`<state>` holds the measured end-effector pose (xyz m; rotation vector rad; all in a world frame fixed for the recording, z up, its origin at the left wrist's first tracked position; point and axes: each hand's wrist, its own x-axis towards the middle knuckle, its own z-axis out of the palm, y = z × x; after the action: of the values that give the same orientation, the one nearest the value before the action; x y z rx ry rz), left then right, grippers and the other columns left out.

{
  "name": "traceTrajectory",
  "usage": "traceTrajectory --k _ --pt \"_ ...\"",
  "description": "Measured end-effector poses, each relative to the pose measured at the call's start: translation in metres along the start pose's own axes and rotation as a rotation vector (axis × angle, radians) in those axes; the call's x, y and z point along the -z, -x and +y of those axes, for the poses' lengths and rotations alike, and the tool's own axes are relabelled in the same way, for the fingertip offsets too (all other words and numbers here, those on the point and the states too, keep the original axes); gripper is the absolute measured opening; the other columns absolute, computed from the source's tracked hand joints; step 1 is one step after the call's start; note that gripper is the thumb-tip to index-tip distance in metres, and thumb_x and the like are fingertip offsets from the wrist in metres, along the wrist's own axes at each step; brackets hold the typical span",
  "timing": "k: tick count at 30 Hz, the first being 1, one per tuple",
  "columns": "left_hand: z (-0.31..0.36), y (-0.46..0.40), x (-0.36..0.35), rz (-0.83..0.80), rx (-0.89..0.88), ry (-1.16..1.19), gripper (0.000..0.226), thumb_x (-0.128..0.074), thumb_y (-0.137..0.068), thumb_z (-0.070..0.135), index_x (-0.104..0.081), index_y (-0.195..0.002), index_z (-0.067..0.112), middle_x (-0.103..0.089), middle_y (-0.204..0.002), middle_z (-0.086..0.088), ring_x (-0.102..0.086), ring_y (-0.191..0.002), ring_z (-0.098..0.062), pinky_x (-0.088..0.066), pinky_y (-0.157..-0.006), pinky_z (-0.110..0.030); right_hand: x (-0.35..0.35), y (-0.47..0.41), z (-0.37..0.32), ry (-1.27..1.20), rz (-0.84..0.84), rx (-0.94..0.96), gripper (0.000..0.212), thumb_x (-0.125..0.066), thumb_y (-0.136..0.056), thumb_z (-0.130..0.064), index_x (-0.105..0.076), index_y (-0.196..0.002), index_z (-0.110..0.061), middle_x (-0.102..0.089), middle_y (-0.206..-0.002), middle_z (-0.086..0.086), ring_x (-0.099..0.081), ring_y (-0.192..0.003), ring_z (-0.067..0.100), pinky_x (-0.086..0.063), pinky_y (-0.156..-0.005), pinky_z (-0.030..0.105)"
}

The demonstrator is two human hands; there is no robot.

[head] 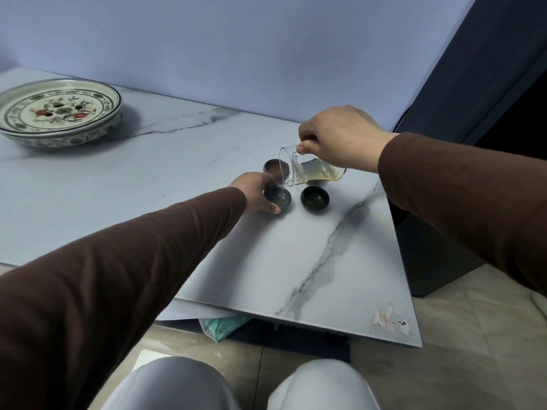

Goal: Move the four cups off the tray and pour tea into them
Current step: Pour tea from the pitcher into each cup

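Note:
My right hand (340, 137) grips a glass pitcher (313, 170) of yellowish tea, tipped to the left, and a thin stream runs from its lip into a dark cup (279, 196). My left hand (256, 192) is closed around that cup from the left. Just right of it stands a dark green cup (315, 199), apart from both hands. A brown cup (276, 168) sits behind, partly hidden by the pitcher. A fourth cup is not visible. The flowered ceramic tray (59, 113) lies far left on the table and holds no cups.
The marble-patterned table (177, 179) ends at a near edge and at a right edge close to the cups. A dark cabinet (473, 84) stands to the right. Papers and a teal bag (222, 324) lie under the table, near my knees.

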<state>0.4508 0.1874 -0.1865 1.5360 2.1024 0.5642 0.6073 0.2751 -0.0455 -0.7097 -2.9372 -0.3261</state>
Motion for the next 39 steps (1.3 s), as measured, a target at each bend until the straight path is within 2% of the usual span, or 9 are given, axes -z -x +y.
traceTrajectory --k 4,11,16,21,24,27,31,34,39 --pt "-0.001 0.001 -0.001 -0.002 0.007 0.037 0.065 -0.084 -0.066 0.033 -0.059 -0.124 0.020 -0.061 -0.120 -0.004 -0.056 -0.110 -0.024 -0.046 -0.097 -0.034 -0.005 0.008 0.008 -0.106 -0.016 -0.076 0.021 -0.056 -0.093 -0.045 -0.058 -0.081 -0.029 -0.054 -0.077 -0.003 -0.050 -0.080 0.027 -0.033 -0.067 0.032" --pt "0.000 0.002 0.000 -0.009 -0.024 0.009 0.073 -0.084 -0.065 0.036 -0.053 -0.130 0.022 -0.057 -0.122 -0.003 -0.055 -0.111 -0.023 -0.046 -0.098 -0.037 -0.033 0.038 0.037 -0.547 -0.029 -0.431 0.028 -0.055 -0.094 -0.043 -0.071 -0.082 -0.024 -0.064 -0.075 -0.008 -0.057 -0.073 0.020 -0.040 -0.063 0.029" --pt "0.008 -0.004 0.019 0.125 -0.170 -0.085 0.054 -0.079 -0.068 0.043 -0.057 -0.111 0.019 -0.054 -0.107 -0.001 -0.052 -0.101 -0.022 -0.043 -0.086 -0.032 -0.043 0.051 0.064 -0.806 0.076 -0.574 0.030 -0.056 -0.095 -0.039 -0.074 -0.085 -0.017 -0.062 -0.075 -0.004 -0.053 -0.069 0.018 -0.042 -0.069 0.031" --pt "0.032 -0.038 0.032 0.141 -0.247 -0.094 0.056 -0.078 -0.072 0.038 -0.057 -0.121 0.019 -0.055 -0.113 -0.001 -0.052 -0.088 -0.013 -0.039 -0.076 -0.017 -0.043 0.052 0.088 -0.745 0.125 -0.581 0.031 -0.056 -0.094 -0.041 -0.073 -0.085 -0.017 -0.069 -0.083 0.000 -0.058 -0.074 0.020 -0.049 -0.074 0.037" --pt "0.043 -0.069 0.029 0.105 -0.241 -0.176 0.061 -0.078 -0.072 0.042 -0.056 -0.126 0.022 -0.056 -0.119 0.000 -0.051 -0.106 -0.018 -0.042 -0.089 -0.028 -0.044 0.049 0.101 -0.669 0.111 -0.574 0.031 -0.055 -0.093 -0.043 -0.072 -0.085 -0.019 -0.071 -0.085 0.002 -0.060 -0.076 0.021 -0.049 -0.073 0.035" --pt "0.050 -0.095 0.024 0.060 -0.214 -0.239 0.067 -0.078 -0.071 0.045 -0.055 -0.129 0.024 -0.058 -0.122 0.001 -0.047 -0.117 -0.021 -0.041 -0.094 -0.032 -0.044 0.044 0.110 -0.587 0.087 -0.563 0.029 -0.054 -0.093 -0.044 -0.072 -0.086 -0.022 -0.067 -0.079 -0.007 -0.061 -0.079 0.019 -0.044 -0.070 0.031" --pt "0.055 -0.120 0.017 -0.050 -0.178 -0.244 0.073 -0.080 -0.067 0.046 -0.054 -0.132 0.024 -0.058 -0.125 0.003 -0.047 -0.119 -0.020 -0.043 -0.097 -0.035 -0.045 0.035 0.117 -0.502 0.046 -0.516 0.027 -0.054 -0.094 -0.044 -0.072 -0.089 -0.024 -0.072 -0.091 -0.008 -0.064 -0.089 0.018 -0.049 -0.077 0.032" --pt "0.056 -0.130 0.010 -0.118 -0.153 -0.234 0.075 -0.082 -0.065 0.045 -0.054 -0.132 0.026 -0.057 -0.126 0.005 -0.048 -0.120 -0.019 -0.043 -0.099 -0.036 -0.047 0.028 0.119 -0.423 0.028 -0.463 0.026 -0.054 -0.094 -0.044 -0.070 -0.087 -0.026 -0.069 -0.088 -0.005 -0.061 -0.087 0.020 -0.040 -0.069 0.030" --pt "0.054 -0.137 0.003 -0.165 -0.111 -0.163 0.077 -0.084 -0.062 0.044 -0.055 -0.131 0.026 -0.059 -0.125 0.008 -0.055 -0.115 -0.019 -0.048 -0.098 -0.038 -0.049 0.017 0.118 -0.332 -0.010 -0.397 0.025 -0.053 -0.095 -0.042 -0.070 -0.093 -0.025 -0.062 -0.081 -0.007 -0.056 -0.084 0.020 -0.034 -0.069 0.029"
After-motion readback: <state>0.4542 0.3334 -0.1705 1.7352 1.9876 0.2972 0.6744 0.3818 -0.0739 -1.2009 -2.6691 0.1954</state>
